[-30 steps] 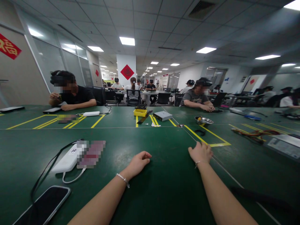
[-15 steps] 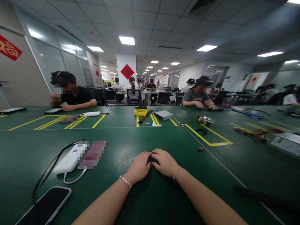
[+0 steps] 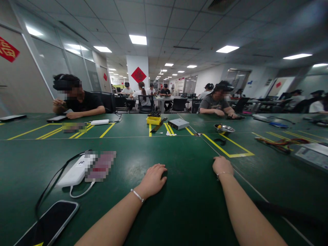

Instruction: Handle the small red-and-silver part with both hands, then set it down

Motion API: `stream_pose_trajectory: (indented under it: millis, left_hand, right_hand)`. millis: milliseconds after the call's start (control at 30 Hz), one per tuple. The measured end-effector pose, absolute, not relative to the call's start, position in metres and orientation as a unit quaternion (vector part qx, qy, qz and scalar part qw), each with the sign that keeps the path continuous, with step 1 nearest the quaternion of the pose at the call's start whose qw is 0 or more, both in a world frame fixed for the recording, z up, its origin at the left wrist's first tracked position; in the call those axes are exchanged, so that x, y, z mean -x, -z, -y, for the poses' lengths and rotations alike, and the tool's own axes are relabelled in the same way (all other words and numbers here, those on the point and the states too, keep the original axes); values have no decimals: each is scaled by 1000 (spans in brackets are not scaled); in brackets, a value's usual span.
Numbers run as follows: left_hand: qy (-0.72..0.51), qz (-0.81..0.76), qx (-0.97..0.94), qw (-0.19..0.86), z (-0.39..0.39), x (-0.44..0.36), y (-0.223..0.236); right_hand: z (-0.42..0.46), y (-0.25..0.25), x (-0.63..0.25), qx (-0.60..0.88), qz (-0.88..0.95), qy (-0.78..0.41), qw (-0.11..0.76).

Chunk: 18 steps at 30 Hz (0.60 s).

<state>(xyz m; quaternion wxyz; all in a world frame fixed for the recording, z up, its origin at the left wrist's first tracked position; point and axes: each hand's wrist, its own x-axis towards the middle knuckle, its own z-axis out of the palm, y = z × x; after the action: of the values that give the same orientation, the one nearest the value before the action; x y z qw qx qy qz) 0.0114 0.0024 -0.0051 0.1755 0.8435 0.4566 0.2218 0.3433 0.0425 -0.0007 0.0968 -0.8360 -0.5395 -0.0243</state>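
My left hand point(image 3: 153, 179) rests palm down on the green table point(image 3: 123, 212), fingers stretched forward and thumb apart, with nothing in it. Farther right, my right hand point(image 3: 223, 166) reaches out over the table with its fingers curled down. It covers the spot where a small reddish-brown object lay, so that object is hidden, and what the fingers hold cannot be made out. Just beyond this hand lies a black curved piece point(image 3: 219, 141) inside a yellow tape outline point(image 3: 241, 155). A metal bowl point(image 3: 228, 128) with something yellow in it stands behind.
At left lie a white power bank point(image 3: 77, 171) with cables and a phone point(image 3: 48, 222). Farther back stand a yellow bin point(image 3: 153, 120) and a grey metal box point(image 3: 178, 123). Wires point(image 3: 279, 145) and a metal-cased unit point(image 3: 311, 155) lie right. Two people sit opposite.
My right hand has left its place beside the left and moved right, onto the small reddish-brown object, which is now covered. My left hand has stayed put.
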Motion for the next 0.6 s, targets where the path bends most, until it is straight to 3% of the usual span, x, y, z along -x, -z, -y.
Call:
stream_pose_trajectory:
  millis: [600]
  left_hand:
    - [-208, -455, -851, 161, -2, -10, 6]
  right_hand:
    - [-39, -9, -339, 843, 514, -1, 160]
